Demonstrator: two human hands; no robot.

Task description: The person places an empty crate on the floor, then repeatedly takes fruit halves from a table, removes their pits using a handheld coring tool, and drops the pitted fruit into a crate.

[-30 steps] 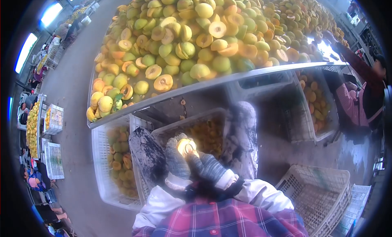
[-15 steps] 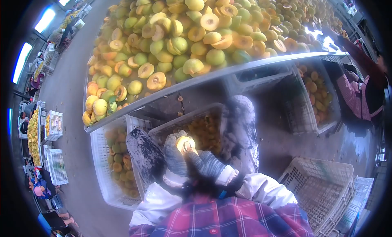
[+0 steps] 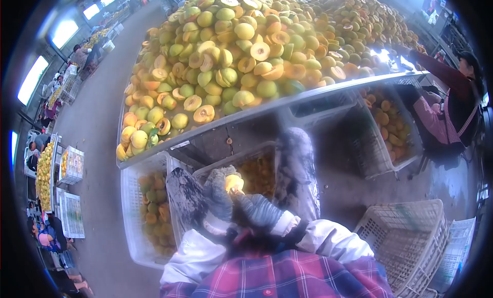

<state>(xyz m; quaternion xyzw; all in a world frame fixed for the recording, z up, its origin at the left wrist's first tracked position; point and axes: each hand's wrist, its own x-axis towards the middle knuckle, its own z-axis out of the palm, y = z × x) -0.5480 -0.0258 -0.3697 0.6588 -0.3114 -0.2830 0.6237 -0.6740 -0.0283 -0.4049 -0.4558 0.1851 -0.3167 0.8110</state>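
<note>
My left hand (image 3: 218, 192), in a grey-blue glove, is closed around a yellow peach (image 3: 234, 183) held between my knees. My gloved right hand (image 3: 258, 208) meets the fruit from the right, its fingers closed against the near side. Whatever those fingers grip is too small and blurred to make out. Below both hands, a crate (image 3: 205, 169) of cut peaches sits between my legs. In front, a metal-edged table (image 3: 308, 98) carries a large heap of halved and whole-looking peaches (image 3: 215, 67).
To my left stands a white crate (image 3: 131, 231) of peaches. A crate without fruit (image 3: 405, 236) is at my right. Another filled crate (image 3: 372, 159) stands under the table near a person in a dark red sleeve (image 3: 444, 72). More people and crates line the far left aisle.
The view has tilted up slightly, so the table sits lower. The peach has turned in my left hand, and the dark loop seen on its face before no longer shows.
</note>
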